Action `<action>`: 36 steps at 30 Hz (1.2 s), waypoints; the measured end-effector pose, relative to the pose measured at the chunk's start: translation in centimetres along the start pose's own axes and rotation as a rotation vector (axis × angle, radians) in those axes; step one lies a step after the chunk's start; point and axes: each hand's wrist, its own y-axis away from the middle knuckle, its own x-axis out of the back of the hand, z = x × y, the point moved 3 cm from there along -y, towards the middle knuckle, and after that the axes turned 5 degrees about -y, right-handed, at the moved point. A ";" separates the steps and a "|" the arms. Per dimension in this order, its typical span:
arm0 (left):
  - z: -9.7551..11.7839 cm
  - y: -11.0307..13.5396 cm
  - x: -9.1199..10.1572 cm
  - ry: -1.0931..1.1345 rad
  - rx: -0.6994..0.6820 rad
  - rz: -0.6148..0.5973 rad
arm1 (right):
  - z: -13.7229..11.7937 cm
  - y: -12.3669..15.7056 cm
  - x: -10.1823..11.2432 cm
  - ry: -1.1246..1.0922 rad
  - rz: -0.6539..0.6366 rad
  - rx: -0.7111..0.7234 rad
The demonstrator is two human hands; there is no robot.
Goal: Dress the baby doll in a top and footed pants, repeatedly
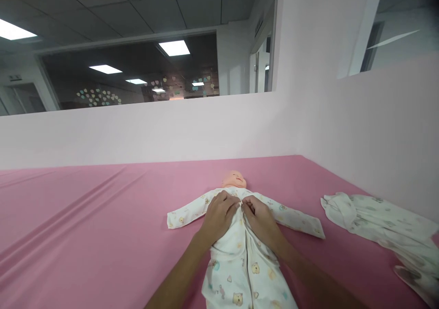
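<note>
A baby doll lies on its back, its head showing above the collar of a white printed baby garment. The garment's long sleeves spread out to both sides, and a front opening runs down its middle. My left hand is closed on the left edge of the opening, high on the chest. Just across from it, my right hand pinches the right edge with bent fingers. The fingertips of both hands nearly meet at the opening. Whatever fastener lies between them is too small to make out.
A pink sheet with a few creases covers the surface. More white printed baby clothing lies crumpled at the right. A white wall with a window stands behind, meeting another wall at the right.
</note>
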 end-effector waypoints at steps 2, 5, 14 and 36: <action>0.0 -0.1 0.1 0.024 0.032 0.005 | 0.2 0.0 0.3 -0.011 0.061 -0.032; -0.1 0.0 0.3 0.039 0.084 0.028 | 0.0 0.0 1.0 -0.021 0.184 -0.085; -0.8 0.2 0.0 0.031 0.077 0.037 | -3.8 2.7 -0.4 0.497 -0.056 -0.020; 3.2 0.7 3.9 0.093 0.063 -0.284 | -2.5 1.7 1.2 0.342 -0.205 -0.174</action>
